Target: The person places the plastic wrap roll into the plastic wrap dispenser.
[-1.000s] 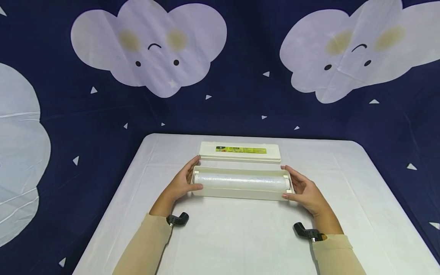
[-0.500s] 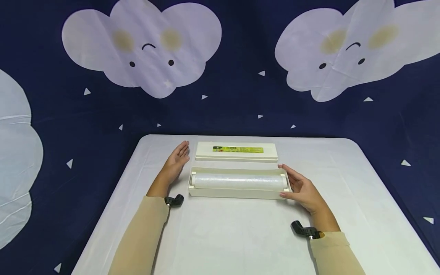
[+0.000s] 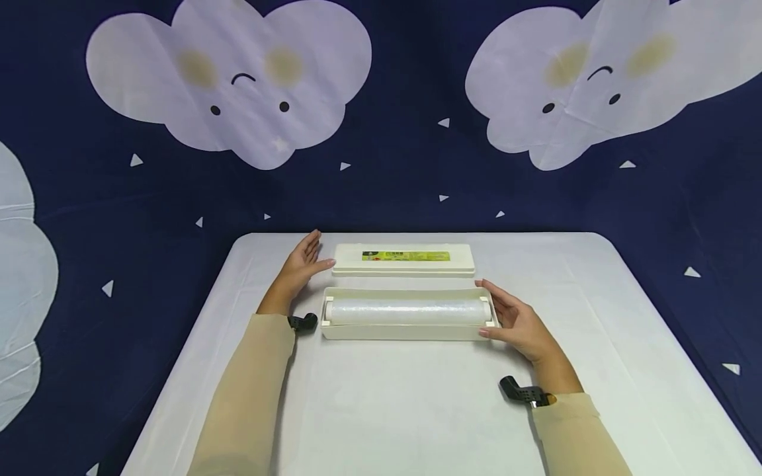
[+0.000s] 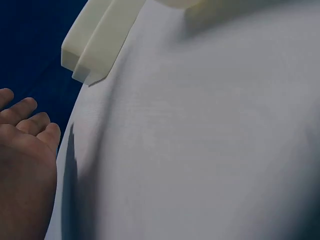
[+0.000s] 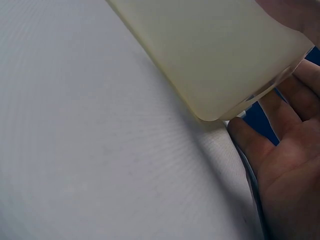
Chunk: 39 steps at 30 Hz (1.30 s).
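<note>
With twelve o'clock at the worktop's (image 3: pixel 411 396) far edge, a beige sleeve (image 3: pixel 247 383) runs up from seven o'clock, a black wrist camera (image 3: pixel 303 322) at its cuff. Beyond it is the left hand (image 3: pixel 297 268), fingers extended and thumb spread, gripping nothing. Its thumb tip points to three o'clock, at the nine o'clock end of the lid (image 3: pixel 405 267); whether they touch I cannot tell. The lid lies flat, a yellow-green label (image 3: pixel 406 256) on top. Just beside it, at six o'clock, sits the uncovered box (image 3: pixel 405 332), a shiny whitish roll (image 3: pixel 407 311) lying lengthwise inside. The right hand (image 3: pixel 524 330) holds the box's three o'clock end, partly closed round it, thumb on the six o'clock side and fingers behind. Its sleeve (image 3: pixel 580 433) comes up from five o'clock. A navy backdrop (image 3: pixel 411 152) with pale clouds hangs at twelve.
</note>
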### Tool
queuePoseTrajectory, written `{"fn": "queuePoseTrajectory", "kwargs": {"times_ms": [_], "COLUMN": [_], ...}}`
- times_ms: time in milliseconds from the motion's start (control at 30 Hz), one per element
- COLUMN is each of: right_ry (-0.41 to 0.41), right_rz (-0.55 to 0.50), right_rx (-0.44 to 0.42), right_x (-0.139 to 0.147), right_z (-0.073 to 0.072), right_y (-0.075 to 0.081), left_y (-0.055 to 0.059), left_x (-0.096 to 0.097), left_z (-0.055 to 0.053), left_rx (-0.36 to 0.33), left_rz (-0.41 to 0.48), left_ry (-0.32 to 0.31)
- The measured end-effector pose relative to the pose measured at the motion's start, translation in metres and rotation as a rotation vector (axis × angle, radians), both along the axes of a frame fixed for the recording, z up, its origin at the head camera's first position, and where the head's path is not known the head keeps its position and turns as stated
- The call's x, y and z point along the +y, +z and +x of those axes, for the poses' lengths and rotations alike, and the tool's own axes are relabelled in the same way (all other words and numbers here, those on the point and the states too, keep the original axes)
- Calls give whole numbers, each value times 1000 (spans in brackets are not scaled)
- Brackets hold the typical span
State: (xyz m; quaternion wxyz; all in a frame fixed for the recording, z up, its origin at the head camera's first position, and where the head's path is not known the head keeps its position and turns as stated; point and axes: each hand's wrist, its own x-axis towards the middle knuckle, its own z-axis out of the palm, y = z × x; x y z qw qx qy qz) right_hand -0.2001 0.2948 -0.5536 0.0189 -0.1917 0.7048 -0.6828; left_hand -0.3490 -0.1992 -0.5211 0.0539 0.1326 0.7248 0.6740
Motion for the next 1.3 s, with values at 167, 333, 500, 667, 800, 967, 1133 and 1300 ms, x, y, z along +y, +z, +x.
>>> {"fn": "queuePoseTrajectory", "kwargs": {"times_ms": [167, 333, 500, 667, 800, 967, 1133, 1300], "right_ry": [-1, 2, 0, -7, -15, 0, 3, 8], "right_rz": [-8, -13, -9, 22, 26, 19, 18, 9], "right_rx": [-16, -18, -14, -6, -14, -8, -3, -5], "right_x": [-2, -3, -4, -4, -3, -3, -2, -1], "right_z": [-1, -2, -2, -1, 0, 1, 0, 0], "right_y": [2, 4, 5, 5, 6, 7, 5, 3], "left_y": [-1, -3, -3, -6, -7, -10, -12, -11], "left_x": [5, 11, 19, 25, 27, 27, 28, 28], "left_z": [-8, -15, -17, -18, -19, -21, -21, -20], "left_rx": [7, 14, 10, 1, 2, -30, -39, -22], "left_rz": [-93, -186, -249, -354, -413, -370, -377, -418], "left_ry": [28, 41, 53, 44, 13, -52, -59, -55]}}
